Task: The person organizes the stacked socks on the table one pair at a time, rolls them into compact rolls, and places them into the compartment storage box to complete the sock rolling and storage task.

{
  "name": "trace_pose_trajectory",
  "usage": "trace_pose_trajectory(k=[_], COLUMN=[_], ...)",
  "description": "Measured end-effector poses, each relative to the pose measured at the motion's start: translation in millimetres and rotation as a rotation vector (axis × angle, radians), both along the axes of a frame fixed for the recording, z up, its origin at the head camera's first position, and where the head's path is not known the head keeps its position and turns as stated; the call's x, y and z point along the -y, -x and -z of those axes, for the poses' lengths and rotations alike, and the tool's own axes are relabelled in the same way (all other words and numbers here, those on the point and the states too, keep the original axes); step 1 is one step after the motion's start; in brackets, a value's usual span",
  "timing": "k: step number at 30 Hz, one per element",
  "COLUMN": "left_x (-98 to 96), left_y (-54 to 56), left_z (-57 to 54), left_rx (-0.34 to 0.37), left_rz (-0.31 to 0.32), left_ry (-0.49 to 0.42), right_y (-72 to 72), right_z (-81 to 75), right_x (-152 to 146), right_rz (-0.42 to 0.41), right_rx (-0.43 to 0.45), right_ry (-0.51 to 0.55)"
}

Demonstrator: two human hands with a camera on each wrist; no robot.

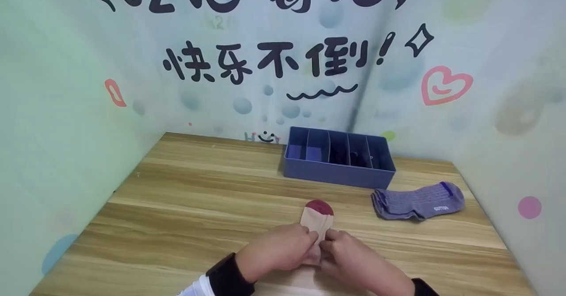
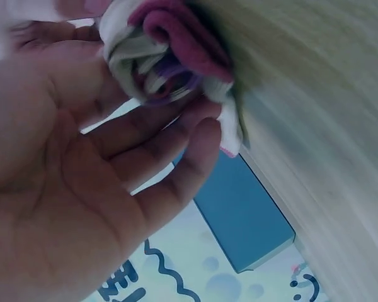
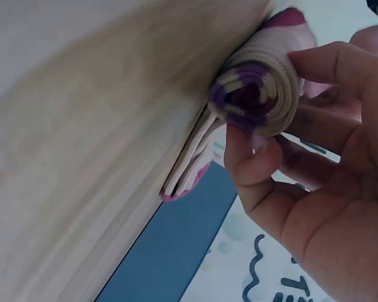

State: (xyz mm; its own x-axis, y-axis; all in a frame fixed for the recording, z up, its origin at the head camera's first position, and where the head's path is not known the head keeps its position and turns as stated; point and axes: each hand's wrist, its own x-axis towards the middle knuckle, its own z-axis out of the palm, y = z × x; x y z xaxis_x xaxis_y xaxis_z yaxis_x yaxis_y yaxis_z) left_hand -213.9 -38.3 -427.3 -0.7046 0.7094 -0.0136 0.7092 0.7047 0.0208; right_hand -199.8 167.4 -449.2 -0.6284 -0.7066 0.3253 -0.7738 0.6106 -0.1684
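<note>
Rolling the cream knit sock with a dark-red toe [image 1: 316, 221] well seemed to call for even pressure from both hands, keeping the coil [image 3: 258, 94] tight and its spiral edges flush. The coil lay at the sock's six-o'clock end, the flat toe pointing to twelve. At eight o'clock the left hand [image 1: 281, 246] pinched it, the lower fingers bent and slightly apart; at four the right hand [image 1: 356, 258] pinched the other end between fingertips. Beneath spread a light wood-grain tabletop [image 1: 199, 216]. Past twelve stood a blue rectangular box with five compartments [image 1: 336, 178], some holding dark contents too dim to identify; between two and three lay folded grey-purple ribbed socks [image 1: 413, 203]. Pale fabric walls [image 1: 221, 105] printed with black lettering rose behind
</note>
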Motion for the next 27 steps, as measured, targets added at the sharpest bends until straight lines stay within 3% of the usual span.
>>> trace_pose_trajectory(k=[5, 10, 15, 20, 23, 27], left_x=[1.1, -0.2, -1.5, -1.7, -0.4, 1.5], left_y=[1.8, 5.7, 7.6, 8.6, 7.8, 6.4], left_z=[0.9, 4.6, 5.7, 4.3, 2.8, -0.1], left_rx=[0.012, 0.0, 0.024, 0.081, 0.139, 0.229], left_rz=[0.01, 0.01, -0.009, -0.012, 0.0, 0.012], left_ry=[0.054, 0.037, 0.042, 0.046, 0.001, -0.091], right_y=[4.8, 4.3, -0.8, -2.4, -1.6, 1.5], right_z=[-2.1, -8.3, -7.6, -3.9, -4.2, -8.0], right_x=[-4.0, -6.1, -3.8, -1.1, -1.0, -4.7], right_rz=[0.032, 0.095, 0.107, 0.058, 0.05, 0.074], right_rx=[0.119, 0.2, 0.067, -0.045, -0.019, 0.098], right_ry=[-0.012, -0.073, -0.064, -0.091, -0.068, -0.018])
